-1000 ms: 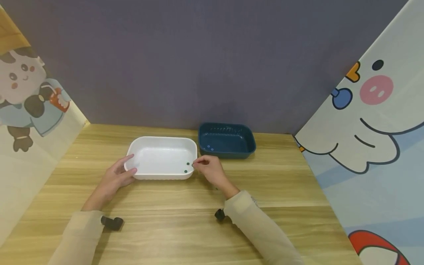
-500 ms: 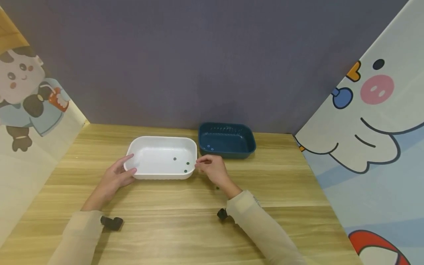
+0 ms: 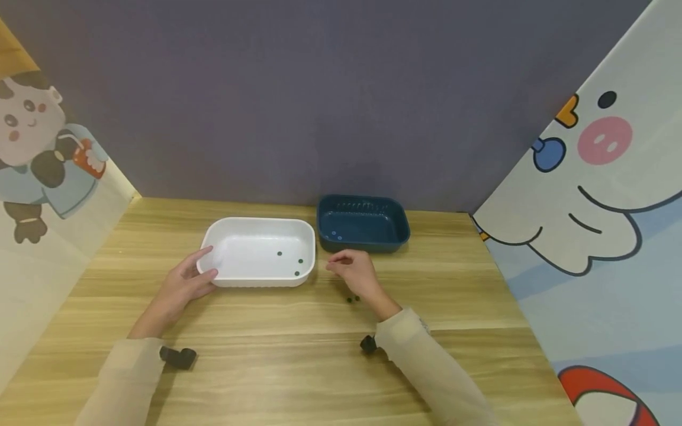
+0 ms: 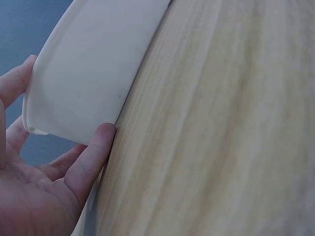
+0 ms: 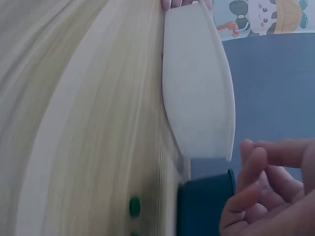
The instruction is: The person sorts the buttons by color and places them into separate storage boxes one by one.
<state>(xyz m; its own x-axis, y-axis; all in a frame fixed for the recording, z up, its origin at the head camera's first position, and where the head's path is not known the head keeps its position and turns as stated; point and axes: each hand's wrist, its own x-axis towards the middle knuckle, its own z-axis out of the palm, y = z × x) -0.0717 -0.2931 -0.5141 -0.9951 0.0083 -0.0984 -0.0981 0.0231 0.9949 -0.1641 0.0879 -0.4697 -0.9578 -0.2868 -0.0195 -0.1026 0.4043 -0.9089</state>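
My left hand (image 3: 183,285) grips the left end of a white tray (image 3: 258,283), thumb at the near rim; in the left wrist view the fingers (image 4: 88,160) wrap its end wall. Inside the tray's right half lie a small green disc (image 3: 301,261), a second disc (image 3: 296,273) and a third disc (image 3: 279,254). Just right of the tray, above the table, is my right hand (image 3: 356,273), its thumb and index tips together and nothing visible between them. Below it on the wood lie two more small dark green discs (image 3: 349,300); one green disc (image 5: 135,207) shows large in the right wrist view.
A dark blue tray (image 3: 367,245) stands behind the right hand, beside the white tray, with two small blue rings (image 3: 337,235) in its left part. A grey panel (image 3: 298,106) rises behind the wooden table (image 3: 266,355), and printed walls stand on both sides.
The green piece at my right fingertips has left them, and a third disc now lies in the white tray. The right hand has drawn back rightward; the left hand keeps its hold.
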